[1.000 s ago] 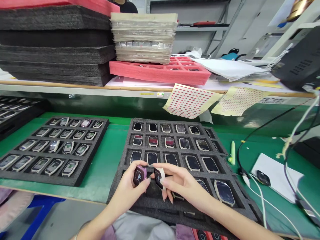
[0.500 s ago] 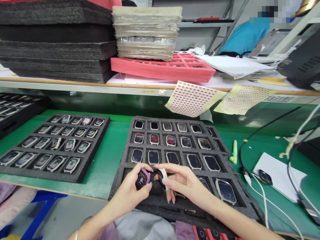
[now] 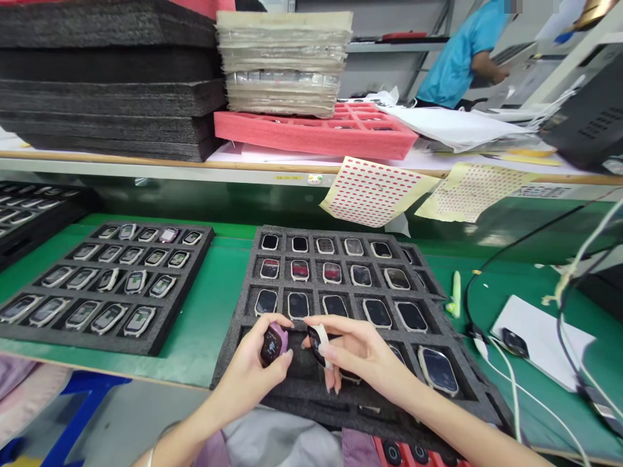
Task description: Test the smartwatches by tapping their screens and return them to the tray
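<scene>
My left hand point(image 3: 253, 360) grips a purple smartwatch point(image 3: 274, 344) without a strap, its lit dark screen tilted up. In my right hand point(image 3: 357, 350) is a white-cased smartwatch point(image 3: 320, 342), pinched on edge between thumb and fingers. A small gap separates the two watches. Both hands are over the near row of a dark grey foam tray point(image 3: 238, 318), whose pockets hold several watch bodies with pale cases, such as this watch point(image 3: 439, 371). Some screens there are black and a few show red. My hands and forearms hide part of the near row.
Left stands another foam tray point(image 3: 160, 324) of watches on the green table point(image 3: 214, 292). A green pen-like tool point(image 3: 455, 295), white pad point(image 3: 545, 344) and cables lie right. Above, a shelf bears black foam point(image 3: 111, 104) and a red tray point(image 3: 311, 136). A person in blue point(image 3: 457, 58) is behind.
My hands have drawn slightly apart, widening the gap between the purple and white watches. Both watches stay held. Behind the shelf, the person in blue has shifted and an arm now shows.
</scene>
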{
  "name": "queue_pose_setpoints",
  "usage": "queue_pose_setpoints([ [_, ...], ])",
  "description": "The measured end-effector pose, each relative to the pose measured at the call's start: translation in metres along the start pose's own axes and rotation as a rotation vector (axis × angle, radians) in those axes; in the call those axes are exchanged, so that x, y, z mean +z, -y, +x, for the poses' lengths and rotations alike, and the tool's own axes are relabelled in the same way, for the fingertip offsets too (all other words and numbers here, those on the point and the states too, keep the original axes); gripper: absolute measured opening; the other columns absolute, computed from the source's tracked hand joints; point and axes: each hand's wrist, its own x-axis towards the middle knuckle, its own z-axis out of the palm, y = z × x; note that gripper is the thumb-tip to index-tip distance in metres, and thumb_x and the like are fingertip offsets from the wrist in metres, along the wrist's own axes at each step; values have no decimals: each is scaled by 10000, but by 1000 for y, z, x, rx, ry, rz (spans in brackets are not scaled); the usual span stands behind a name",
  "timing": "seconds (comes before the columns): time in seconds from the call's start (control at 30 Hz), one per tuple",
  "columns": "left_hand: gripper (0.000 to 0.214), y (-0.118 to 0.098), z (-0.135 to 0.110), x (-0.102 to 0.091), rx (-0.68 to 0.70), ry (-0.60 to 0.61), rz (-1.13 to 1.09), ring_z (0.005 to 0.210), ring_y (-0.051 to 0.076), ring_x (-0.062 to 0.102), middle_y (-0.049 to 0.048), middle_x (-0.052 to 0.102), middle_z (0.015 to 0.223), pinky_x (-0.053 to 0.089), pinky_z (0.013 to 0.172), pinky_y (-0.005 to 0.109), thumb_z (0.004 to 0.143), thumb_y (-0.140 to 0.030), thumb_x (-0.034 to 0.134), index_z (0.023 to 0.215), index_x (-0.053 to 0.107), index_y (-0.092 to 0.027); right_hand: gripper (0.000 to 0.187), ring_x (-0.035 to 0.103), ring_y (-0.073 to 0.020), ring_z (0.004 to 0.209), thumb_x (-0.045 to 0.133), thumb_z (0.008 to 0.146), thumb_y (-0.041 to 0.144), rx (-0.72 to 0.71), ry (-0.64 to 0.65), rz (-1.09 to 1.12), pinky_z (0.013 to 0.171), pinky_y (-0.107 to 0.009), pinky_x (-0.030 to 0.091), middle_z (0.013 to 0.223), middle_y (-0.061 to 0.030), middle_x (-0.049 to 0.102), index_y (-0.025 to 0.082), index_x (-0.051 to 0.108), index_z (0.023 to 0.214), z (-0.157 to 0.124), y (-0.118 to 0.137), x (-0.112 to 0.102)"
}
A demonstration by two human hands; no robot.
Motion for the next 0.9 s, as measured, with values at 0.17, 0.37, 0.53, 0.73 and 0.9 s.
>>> queue_pose_setpoints([
  [0.17,327,-1,0,0,7,-37,5,765,147,491,-15,526,866,395,686,227,776,-109,545,1078,517,-233,382,640,-105,513,654,849,291,4,-2,-12,465,-190,525,915,-73,640,145,586,1196,-1,-1,0],
  [0.37,311,-2,1,0,23,-31,22,792,154,497,-13,529,881,395,728,237,769,-100,529,1052,527,-229,396,639,-104,512,652,849,310,3,-7,-22,466,-192,523,912,-70,635,145,581,1202,0,0,0],
  [0.53,311,-3,0,1,28,-57,38,837,171,514,0,552,919,391,765,252,781,-132,543,1076,524,-226,409,640,-118,511,666,834,330,12,-7,-38,474,-207,523,835,-47,633,141,585,1188,-1,0,0],
  [0.73,296,-3,0,1,16,-82,55,856,181,523,8,557,918,394,788,263,788,-138,543,1071,522,-220,442,627,-108,495,670,824,364,26,-19,-54,482,-214,521,890,-74,650,132,581,1189,-2,0,0],
  [0.9,282,-4,0,2,26,-91,55,825,176,528,2,560,894,400,759,252,774,-135,557,1043,546,-219,426,636,-113,501,674,826,341,25,-23,-40,502,-210,521,821,-56,654,125,581,1182,-2,1,1],
])
